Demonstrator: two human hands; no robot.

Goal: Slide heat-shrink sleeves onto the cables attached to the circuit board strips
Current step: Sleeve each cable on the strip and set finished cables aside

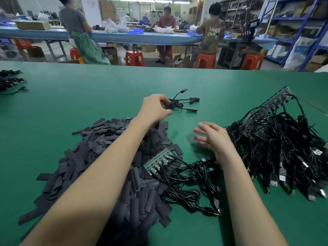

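My left hand (pixel 154 107) reaches far forward and is closed on a small bundle of black cables (pixel 181 103) whose ends wear black sleeves, lying on the green table (pixel 88 96). My right hand (pixel 213 137) hovers open, fingers spread, just left of a large heap of black cables (pixel 276 150). A green circuit board strip (pixel 157 161) with cables attached rests on a big pile of flat black heat-shrink sleeves (pixel 106 167) under my left forearm. A second board strip (pixel 276 100) pokes out of the heap at the far right.
More black cables (pixel 10 80) lie at the table's far left edge. Loose cables with USB plugs (pixel 191 192) sprawl between my arms. Beyond the table, people sit on red stools (pixel 134 58) at a blue bench; shelving stands at the right.
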